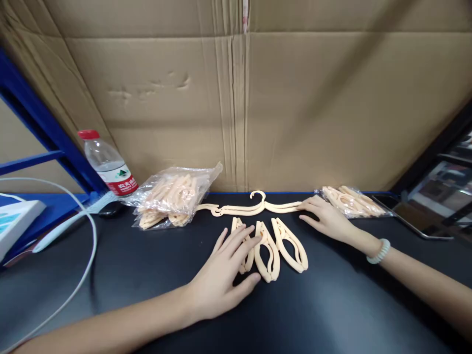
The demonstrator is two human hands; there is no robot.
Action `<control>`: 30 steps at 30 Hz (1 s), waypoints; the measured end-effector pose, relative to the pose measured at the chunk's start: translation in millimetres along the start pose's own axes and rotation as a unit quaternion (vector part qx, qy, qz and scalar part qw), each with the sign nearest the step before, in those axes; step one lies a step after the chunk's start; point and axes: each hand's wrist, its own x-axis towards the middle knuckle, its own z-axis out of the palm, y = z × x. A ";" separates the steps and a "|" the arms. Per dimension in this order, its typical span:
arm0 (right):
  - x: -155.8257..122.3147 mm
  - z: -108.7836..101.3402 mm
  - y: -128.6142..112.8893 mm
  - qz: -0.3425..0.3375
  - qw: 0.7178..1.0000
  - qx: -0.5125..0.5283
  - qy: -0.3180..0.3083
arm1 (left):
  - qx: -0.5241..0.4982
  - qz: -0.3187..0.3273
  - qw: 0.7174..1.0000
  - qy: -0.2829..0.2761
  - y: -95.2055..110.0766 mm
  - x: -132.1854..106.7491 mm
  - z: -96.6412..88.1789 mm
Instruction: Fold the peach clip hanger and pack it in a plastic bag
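My left hand [223, 273] lies flat and open on the black tabletop [155, 275], its fingertips resting on the leftmost of three peach plastic clips [273, 246]. The other two clips lie just to its right, side by side. My right hand [326, 216], with a pale bead bracelet [380, 251] on the wrist, is spread open, and its fingertips touch the right arm of a peach folding hanger [254, 206] that lies flat near the table's back edge.
A clear bag of peach parts [173, 196] sits at the back left, beside a water bottle [108, 167] with a red cap. A second bag [352, 200] lies back right. A white cable [88, 246] loops at left. Cardboard [236, 98] walls the back.
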 end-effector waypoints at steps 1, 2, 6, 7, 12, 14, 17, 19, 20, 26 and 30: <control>-1.4 3.7 3.8 0.002 1.000 0.000 -0.014 | -0.001 -0.002 1.000 0.009 -0.1 -0.4 0.4; -2.5 6.5 5.9 0.006 1.000 0.000 -0.021 | -0.003 -0.004 1.000 0.018 -0.6 -1.1 0.8; -3.2 11.1 5.5 0.018 0.999 -0.002 -0.026 | -0.010 0.013 0.998 0.059 -4.4 -5.4 3.0; -2.8 11.5 5.1 0.021 0.999 -0.003 -0.025 | -0.013 0.019 0.997 0.070 -5.5 -6.5 3.4; -0.7 14.1 7.4 0.017 1.000 -0.001 -0.006 | -0.059 0.028 0.990 0.123 -8.3 -8.8 3.8; -0.1 15.1 8.3 0.019 1.000 0.012 0.001 | -0.083 0.026 0.987 0.133 -8.8 -8.2 3.6; 0.4 16.5 7.7 0.025 0.999 0.038 -0.002 | -0.122 0.022 0.982 0.143 -9.8 -7.1 3.7; -0.1 17.1 6.3 0.022 0.998 0.052 0.002 | -0.144 0.018 0.977 0.157 -10.3 -6.5 3.4; -0.8 17.2 5.5 0.018 0.998 0.057 0.009 | -0.153 0.017 0.974 0.164 -10.4 -6.3 3.0; -9.1 10.7 -0.5 -0.013 0.995 0.037 0.095 | -0.203 0.001 0.954 0.221 -8.4 -5.5 -2.1; -10.8 -1.2 -6.8 -0.016 0.988 -0.008 0.155 | -0.234 -0.032 0.938 0.254 -9.9 -6.6 -2.3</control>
